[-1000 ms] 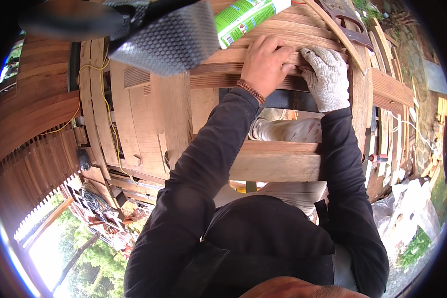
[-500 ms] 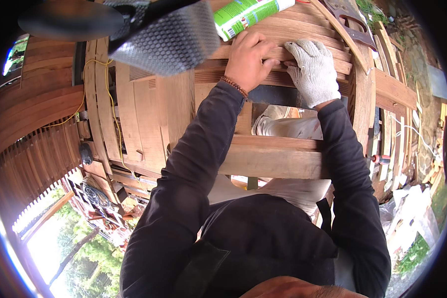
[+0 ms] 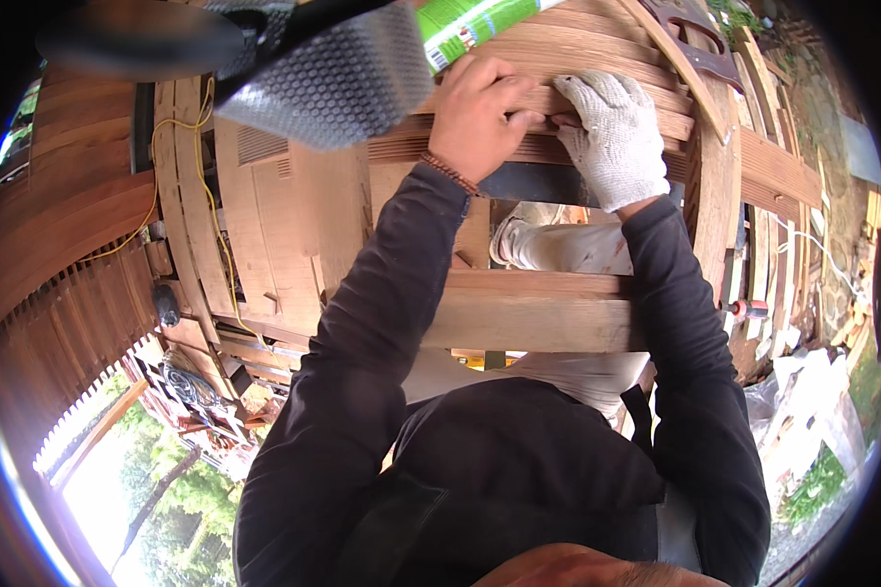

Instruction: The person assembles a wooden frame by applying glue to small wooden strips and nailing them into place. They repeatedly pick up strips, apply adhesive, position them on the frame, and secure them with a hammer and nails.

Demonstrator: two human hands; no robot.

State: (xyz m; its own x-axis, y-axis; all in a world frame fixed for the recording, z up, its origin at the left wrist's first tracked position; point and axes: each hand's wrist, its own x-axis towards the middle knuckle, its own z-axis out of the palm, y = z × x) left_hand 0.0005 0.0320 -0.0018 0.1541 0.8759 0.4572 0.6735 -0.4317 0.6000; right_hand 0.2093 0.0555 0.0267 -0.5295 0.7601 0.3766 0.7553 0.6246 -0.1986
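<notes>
My bare left hand [image 3: 475,112], a beaded band at its wrist, lies on a thin wooden strip [image 3: 548,98] among curved wooden slats [image 3: 578,39], fingers curled over the strip's edge. My right hand [image 3: 612,132] wears a white knit glove and pinches the same strip just to the right. The fingertips of both hands meet. Both forearms are in dark sleeves and rise from the lower edge.
A green and white can [image 3: 465,24] lies just above my left hand. A grey mesh sheet [image 3: 338,83] hangs at the upper left. A yellow cord [image 3: 201,186] runs over wooden panels. Below the hands are a thick beam [image 3: 529,313] and a light shoe [image 3: 543,245].
Both hands have shifted slightly up and left along the slats, staying side by side. The grip on the strip looks the same.
</notes>
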